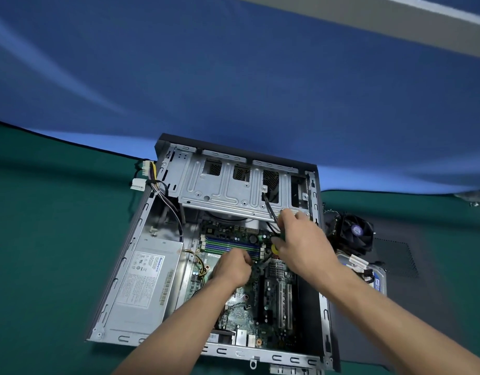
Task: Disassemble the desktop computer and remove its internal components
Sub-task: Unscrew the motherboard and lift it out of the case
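An open desktop case lies flat on the green table. Inside it is the green motherboard with RAM slots, and a silver power supply sits at the left. My left hand rests curled over the board's middle; what it holds is hidden. My right hand pinches a black cable that runs down from the drive cage, near a yellow part at the board's right edge.
Loose power cables with white connectors hang out over the case's upper left. A black cooler fan, a hard drive and the dark side panel lie to the right of the case. A blue backdrop rises behind.
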Tool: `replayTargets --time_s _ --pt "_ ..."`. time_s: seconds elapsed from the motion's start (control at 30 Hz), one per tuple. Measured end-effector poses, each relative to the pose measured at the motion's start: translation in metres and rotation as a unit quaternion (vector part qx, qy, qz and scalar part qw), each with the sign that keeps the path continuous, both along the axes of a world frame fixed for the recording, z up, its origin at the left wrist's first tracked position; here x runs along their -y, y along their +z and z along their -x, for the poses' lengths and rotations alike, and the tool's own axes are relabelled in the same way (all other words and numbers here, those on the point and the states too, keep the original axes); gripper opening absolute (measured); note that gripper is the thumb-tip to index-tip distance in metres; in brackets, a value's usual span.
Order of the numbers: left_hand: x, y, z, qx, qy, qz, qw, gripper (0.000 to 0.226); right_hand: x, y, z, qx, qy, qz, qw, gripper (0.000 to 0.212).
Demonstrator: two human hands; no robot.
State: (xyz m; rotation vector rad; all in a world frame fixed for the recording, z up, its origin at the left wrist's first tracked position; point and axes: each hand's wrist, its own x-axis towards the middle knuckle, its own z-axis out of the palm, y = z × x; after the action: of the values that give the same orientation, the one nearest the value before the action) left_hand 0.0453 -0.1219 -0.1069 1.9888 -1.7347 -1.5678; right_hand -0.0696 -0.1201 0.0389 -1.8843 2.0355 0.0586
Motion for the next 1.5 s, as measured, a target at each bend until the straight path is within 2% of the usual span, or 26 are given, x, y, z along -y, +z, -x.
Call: replayTargets --time_s 0.07,0.13,0.2,0.3,0.37,0.43,0.6,0.67,0.77,0.83,0.9,1.0,1.1,1.17,1.27,1.37,1.5 --pt "0.0 0.0 0.0 -0.006 0.003 0.0 1.0 0.032 -0.004 -0.001 0.0 -0.03 -0.029 0.025 0.999 0.025" --pt "0.0 0.0 0.0 -0.004 0.002 0.004 1.0 0.032 -0.003 -0.001 0.003 -0.016 -0.014 0.016 1.0 0.015" --pt "0.0 0.0 0.0 -0.003 0.001 0.005 1.0 0.032 -0.003 0.001 0.004 0.007 0.004 -0.007 1.0 0.026" --pt "0.0 -0.001 0.0 0.0 0.001 0.005 1.0 0.03 -0.005 0.002 0.005 -0.027 0.004 0.012 1.0 0.028" --pt "0.0 0.0 0.0 0.004 -0.003 0.007 1.0 0.032 -0.006 0.002 0.006 0.01 0.022 0.018 1.0 0.022" --pt "0.0 -0.001 -0.001 0.005 -0.008 0.011 1.0 0.033 -0.006 0.002 0.005 0.044 0.038 0.0 0.998 0.035" --pt "0.0 -0.002 -0.001 -0.001 -0.012 0.013 1.0 0.032 -0.007 0.0 0.001 0.014 0.029 0.015 0.999 0.017" --pt "0.0 -0.001 -0.001 0.002 -0.013 0.016 1.0 0.032 -0.006 0.001 -0.001 0.011 0.04 0.004 0.999 0.025" --pt "0.0 -0.001 -0.002 -0.002 -0.01 0.012 1.0 0.034 -0.006 0.003 -0.001 -0.016 0.014 0.016 1.0 0.024" --pt "0.0 -0.001 -0.002 -0.002 -0.013 0.014 1.0 0.034 -0.006 0.001 0.0 0.0 0.024 0.016 1.0 0.016" --pt "0.0 0.0 -0.002 -0.002 -0.012 0.014 1.0 0.034 -0.006 0.003 -0.001 0.009 0.033 0.006 0.999 0.025" --pt "0.0 0.001 -0.002 -0.001 -0.011 0.013 1.0 0.032 -0.005 0.004 -0.001 -0.037 0.001 0.0 0.999 0.031" --pt "-0.001 0.001 -0.002 -0.005 -0.012 0.014 1.0 0.03 -0.003 0.001 0.002 -0.009 -0.015 0.009 1.0 0.016" --pt "0.0 0.002 -0.002 -0.006 -0.011 0.014 1.0 0.028 -0.002 0.002 0.004 0.008 -0.021 0.002 1.0 0.025" --pt "0.0 0.003 -0.002 -0.003 -0.014 0.015 1.0 0.026 -0.006 0.002 0.008 -0.054 -0.034 0.006 0.998 0.027" --pt "-0.001 0.003 -0.002 -0.007 -0.013 0.011 1.0 0.026 -0.01 -0.001 0.01 -0.044 -0.019 0.032 0.998 0.013" --pt "-0.001 0.004 -0.001 -0.001 -0.01 0.01 1.0 0.021 -0.005 0.0 0.008 -0.021 -0.014 0.017 1.0 0.026"
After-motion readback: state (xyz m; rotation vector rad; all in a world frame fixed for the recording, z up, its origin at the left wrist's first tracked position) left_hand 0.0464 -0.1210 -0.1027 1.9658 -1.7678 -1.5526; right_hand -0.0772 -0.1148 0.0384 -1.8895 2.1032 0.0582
